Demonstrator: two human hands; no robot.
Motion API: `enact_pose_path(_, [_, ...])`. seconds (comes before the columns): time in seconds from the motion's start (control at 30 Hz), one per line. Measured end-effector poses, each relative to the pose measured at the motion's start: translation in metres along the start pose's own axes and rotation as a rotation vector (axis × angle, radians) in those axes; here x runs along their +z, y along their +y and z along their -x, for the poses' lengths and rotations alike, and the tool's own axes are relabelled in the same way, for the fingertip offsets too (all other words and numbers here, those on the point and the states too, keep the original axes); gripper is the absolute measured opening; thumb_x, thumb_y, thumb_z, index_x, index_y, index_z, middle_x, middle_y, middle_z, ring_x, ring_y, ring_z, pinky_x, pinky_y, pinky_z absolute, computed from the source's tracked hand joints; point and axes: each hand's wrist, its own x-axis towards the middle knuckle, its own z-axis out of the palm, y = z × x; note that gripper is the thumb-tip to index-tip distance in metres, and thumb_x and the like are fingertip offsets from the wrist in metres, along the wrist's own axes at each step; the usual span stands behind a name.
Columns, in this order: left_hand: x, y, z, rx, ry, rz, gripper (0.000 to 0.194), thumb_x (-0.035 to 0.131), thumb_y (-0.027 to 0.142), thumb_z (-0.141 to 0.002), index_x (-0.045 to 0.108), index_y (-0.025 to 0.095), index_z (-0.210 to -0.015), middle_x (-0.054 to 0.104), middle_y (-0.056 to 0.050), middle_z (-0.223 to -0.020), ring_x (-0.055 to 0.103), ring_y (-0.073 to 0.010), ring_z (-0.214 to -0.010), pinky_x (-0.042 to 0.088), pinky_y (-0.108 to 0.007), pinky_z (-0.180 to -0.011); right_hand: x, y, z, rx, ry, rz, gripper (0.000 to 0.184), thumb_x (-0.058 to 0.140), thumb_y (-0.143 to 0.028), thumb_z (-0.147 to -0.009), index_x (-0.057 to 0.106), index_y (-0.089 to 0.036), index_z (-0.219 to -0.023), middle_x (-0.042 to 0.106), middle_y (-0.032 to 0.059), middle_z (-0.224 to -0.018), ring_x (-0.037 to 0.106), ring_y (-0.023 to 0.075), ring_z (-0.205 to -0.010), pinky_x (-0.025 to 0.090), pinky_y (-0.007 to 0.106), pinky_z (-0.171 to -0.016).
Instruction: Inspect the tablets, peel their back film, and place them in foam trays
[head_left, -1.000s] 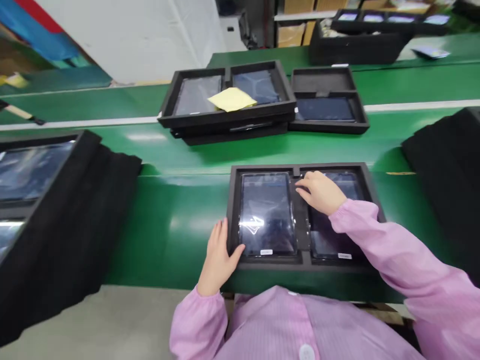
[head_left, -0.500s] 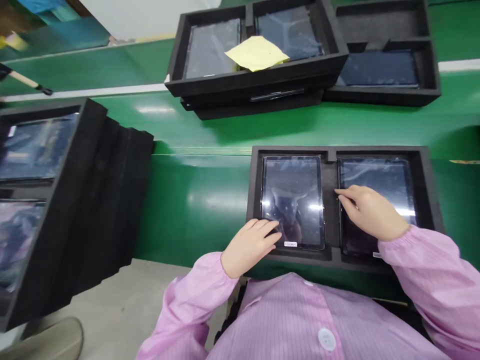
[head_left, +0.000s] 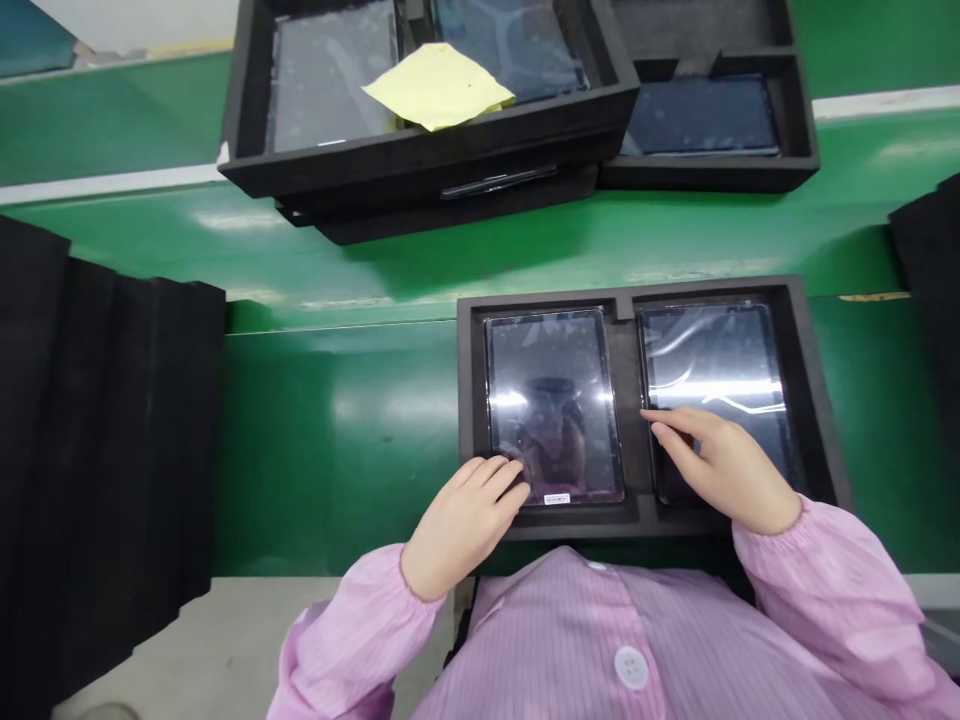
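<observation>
A black foam tray (head_left: pixel 626 400) lies in front of me with two flat, glossy dark screens side by side in its compartments. My left hand (head_left: pixel 472 515) rests at the lower left corner of the left screen (head_left: pixel 555 400), its fingers bent and a little apart. A small white label (head_left: pixel 556 498) shows at that screen's bottom edge. Over the right screen (head_left: pixel 712 350), my right hand (head_left: pixel 724 465) brings thumb and index fingertip close together at the left edge. Whatever may be between those fingertips is too small to make out.
Beyond, stacked black foam trays (head_left: pixel 450 150) hold more screens, with a yellow cloth (head_left: pixel 439 88) on top. Another tray (head_left: pixel 712 175) stands right of them. Tall dark foam stacks flank the green worktop (head_left: pixel 337 430): one left (head_left: pixel 112 430), one at the right edge (head_left: pixel 930 260).
The view has shifted right, bringing in the right-hand foam stack. My right hand has slid toward me along the right screen's left edge. My left hand stays at its corner.
</observation>
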Motion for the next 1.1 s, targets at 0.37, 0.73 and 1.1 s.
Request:
enact_pose_path(0.37, [0.006,-0.004,0.007,-0.148,0.222,0.103,0.015,0.043,0.008,-0.093,0.055,0.018,-0.093,0.076,-0.003,-0.086,0.074,-0.0154,-0.083,0.052,-0.034,-0.094,0.014,-0.016,0.003,0.191,-0.033,-0.24,0.035,0.045,-0.03,-0.088,0.072,-0.018,-0.106,0.072,0.0008,-0.065,0.066,0.017,-0.051,0.057,0.03,-0.06])
enact_pose_path(0.73, [0.033,0.017,0.029,-0.322,0.372,0.148,0.011,0.05,0.02,-0.089,0.061,0.023,-0.087,0.078,-0.002,-0.095,0.072,-0.0221,-0.099,0.014,-0.049,-0.119,0.031,-0.039,-0.002,0.286,-0.109,-0.512,0.055,0.049,-0.038,-0.092,0.041,-0.014,-0.141,0.074,0.0024,-0.073,0.071,0.0203,-0.056,0.059,0.034,-0.059])
enact_pose_path(1.1, [0.035,0.036,0.028,-0.317,0.341,0.104,0.026,0.044,0.021,-0.096,0.069,0.021,-0.1,0.078,-0.004,-0.095,0.071,-0.0188,-0.097,0.023,-0.039,-0.117,0.061,-0.085,0.002,-0.966,-0.181,-0.182,0.027,0.042,-0.014,-0.101,0.069,-0.013,-0.101,0.075,0.0074,-0.095,0.069,0.0177,-0.088,0.055,0.03,-0.081])
